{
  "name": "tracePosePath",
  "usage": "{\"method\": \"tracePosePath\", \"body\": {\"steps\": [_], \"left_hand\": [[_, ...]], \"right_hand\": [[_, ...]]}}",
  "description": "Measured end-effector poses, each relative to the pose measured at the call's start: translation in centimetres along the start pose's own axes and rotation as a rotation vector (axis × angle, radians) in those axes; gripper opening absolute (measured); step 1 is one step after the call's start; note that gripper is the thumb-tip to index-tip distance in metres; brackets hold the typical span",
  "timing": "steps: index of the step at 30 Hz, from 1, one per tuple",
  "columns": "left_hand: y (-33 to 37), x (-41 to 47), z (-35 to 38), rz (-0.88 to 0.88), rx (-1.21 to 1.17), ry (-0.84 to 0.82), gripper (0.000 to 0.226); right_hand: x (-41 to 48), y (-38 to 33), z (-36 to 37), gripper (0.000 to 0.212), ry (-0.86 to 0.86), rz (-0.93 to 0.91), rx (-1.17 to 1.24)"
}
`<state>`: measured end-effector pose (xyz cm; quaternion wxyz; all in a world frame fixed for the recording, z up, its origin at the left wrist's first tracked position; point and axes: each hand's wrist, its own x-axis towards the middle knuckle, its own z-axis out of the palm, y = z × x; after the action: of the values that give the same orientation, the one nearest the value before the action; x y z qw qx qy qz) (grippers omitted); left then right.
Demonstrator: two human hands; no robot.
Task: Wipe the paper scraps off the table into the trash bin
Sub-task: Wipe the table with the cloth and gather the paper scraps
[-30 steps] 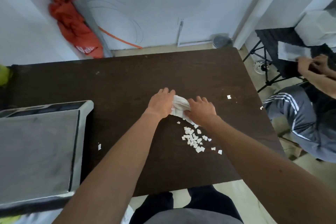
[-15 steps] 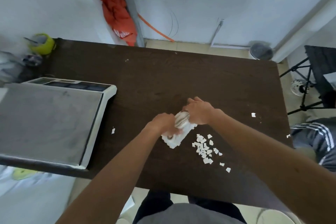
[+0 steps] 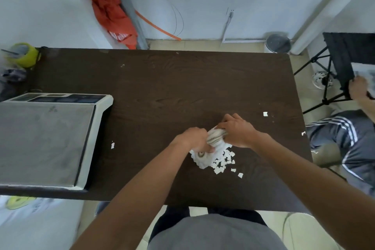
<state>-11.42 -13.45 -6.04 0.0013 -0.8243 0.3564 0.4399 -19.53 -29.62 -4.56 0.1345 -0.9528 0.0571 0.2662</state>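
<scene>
on the dark table (image 3: 162,91), both hands are close together, gripping a bunched white cloth (image 3: 213,142): the left hand (image 3: 192,138) curls over its near end, the right hand (image 3: 237,130) over its far end. paper scraps (image 3: 222,161) lie heaped against the cloth's right side. a scale (image 3: 48,140) sits at the left.

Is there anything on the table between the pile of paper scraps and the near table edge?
Nothing visible. The paper scraps lie beside the cloth, which the left hand and right hand grip, and only bare table runs to the near edge. The scale stands far to the left.
</scene>
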Motion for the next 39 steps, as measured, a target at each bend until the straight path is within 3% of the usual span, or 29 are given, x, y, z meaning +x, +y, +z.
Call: {"method": "tracePosePath", "body": {"steps": [5, 11, 24, 39], "left_hand": [[-0.3, 0.4, -1.5, -0.029, -0.025, 0.003, 0.051], [-2.0, 0.5, -3.3, -0.093, -0.053, 0.196, 0.066], [-2.1, 1.8, -3.7, -0.222, -0.131, 0.481, 0.044], [3.5, 9.4, -10.6, -0.389, -0.077, 0.489, 0.048]], "right_hand": [[0.1, 0.8, -0.6, 0.046, -0.046, -0.003, -0.018], [3.3, 0.1, -2.8, 0.053, -0.031, 0.004, -0.027], [7.8, 0.3, -5.9, 0.056, 0.085, -0.066, -0.014], [12.2, 9.1, -9.1, 0.055, 0.189, -0.039, 0.101]]}}
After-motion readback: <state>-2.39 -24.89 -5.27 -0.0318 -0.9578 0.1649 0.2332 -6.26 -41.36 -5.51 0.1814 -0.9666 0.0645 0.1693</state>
